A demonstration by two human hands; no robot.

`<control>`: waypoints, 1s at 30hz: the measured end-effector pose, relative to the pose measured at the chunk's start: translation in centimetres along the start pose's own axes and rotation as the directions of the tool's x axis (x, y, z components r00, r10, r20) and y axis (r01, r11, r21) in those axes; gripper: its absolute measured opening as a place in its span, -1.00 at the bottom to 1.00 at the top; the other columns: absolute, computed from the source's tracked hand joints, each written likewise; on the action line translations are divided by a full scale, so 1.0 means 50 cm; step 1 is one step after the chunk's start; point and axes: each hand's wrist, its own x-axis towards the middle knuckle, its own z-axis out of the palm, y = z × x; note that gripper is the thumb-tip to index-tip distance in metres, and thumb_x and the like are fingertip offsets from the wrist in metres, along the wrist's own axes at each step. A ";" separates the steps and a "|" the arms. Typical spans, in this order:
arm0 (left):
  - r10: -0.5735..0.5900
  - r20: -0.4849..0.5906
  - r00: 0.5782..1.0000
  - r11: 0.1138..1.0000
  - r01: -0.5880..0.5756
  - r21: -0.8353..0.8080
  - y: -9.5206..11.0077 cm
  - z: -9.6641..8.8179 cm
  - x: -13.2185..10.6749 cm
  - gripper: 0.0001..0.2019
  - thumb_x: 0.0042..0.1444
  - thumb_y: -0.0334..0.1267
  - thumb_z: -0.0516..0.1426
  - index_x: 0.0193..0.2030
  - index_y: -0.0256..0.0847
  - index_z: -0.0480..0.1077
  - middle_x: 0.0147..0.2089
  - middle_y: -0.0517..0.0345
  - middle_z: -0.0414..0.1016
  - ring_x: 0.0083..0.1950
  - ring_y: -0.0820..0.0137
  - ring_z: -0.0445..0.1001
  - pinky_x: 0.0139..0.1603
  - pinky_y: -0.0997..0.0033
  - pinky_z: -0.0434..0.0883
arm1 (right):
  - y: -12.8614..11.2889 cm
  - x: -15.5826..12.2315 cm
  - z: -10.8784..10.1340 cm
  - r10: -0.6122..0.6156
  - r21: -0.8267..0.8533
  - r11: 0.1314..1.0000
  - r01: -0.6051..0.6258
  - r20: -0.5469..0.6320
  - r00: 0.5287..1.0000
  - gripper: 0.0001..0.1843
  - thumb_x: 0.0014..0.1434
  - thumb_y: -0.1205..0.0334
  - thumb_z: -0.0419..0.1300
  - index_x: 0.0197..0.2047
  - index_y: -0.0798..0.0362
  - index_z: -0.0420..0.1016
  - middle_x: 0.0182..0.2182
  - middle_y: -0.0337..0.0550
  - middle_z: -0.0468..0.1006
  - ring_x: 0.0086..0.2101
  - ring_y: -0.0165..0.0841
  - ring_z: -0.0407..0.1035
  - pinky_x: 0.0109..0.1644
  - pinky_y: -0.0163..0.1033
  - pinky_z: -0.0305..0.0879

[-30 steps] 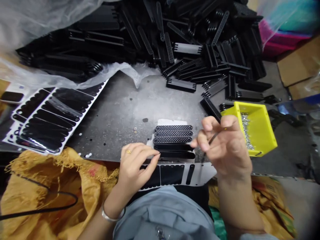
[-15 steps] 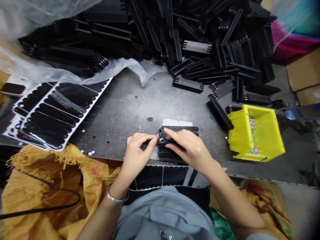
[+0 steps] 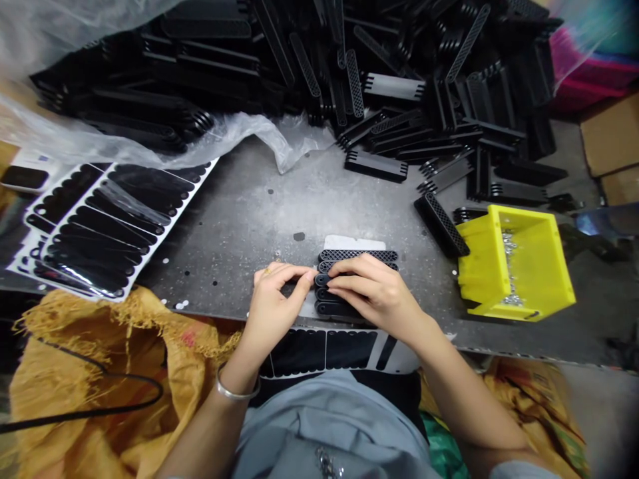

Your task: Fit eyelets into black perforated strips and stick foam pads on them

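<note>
In the head view, my left hand and right hand meet over a row of 5 black plastic bars lying side by side near the front edge of the tabletop. The 2 far bars show a lattice face; the 3 nearer bars look smooth, partly hidden under my right hand. My left thumb and forefinger come together at the left end of the middle bar, but I cannot tell whether they pinch anything. My right hand is bent over the row, fingertips just beside that same end; its grip is hidden too.

A pale sheet shows just beyond the row. To the right, a yellow bin holds small silvery metal pieces, and a single lattice-faced bar lies slanted at its left side. A big pile of black bars fills the back, with clear plastic film along its left front. Sheets of black stickers lie at the left, overlapping, and another sticker sheet sits below the tabletop's front edge, near my lap.
</note>
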 end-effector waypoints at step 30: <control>0.174 -0.163 0.971 0.975 -0.147 0.166 0.009 0.013 0.000 -0.84 0.27 -0.22 0.26 -0.36 -0.11 0.51 -0.34 0.25 0.60 -0.21 0.31 0.54 0.08 0.15 0.26 | 0.012 -0.117 -0.071 0.208 -0.067 0.970 -0.232 -0.262 0.943 -0.74 0.39 0.34 0.23 0.07 -0.07 0.64 -0.23 -0.12 0.48 -0.28 -0.35 0.42 -0.23 -0.20 0.46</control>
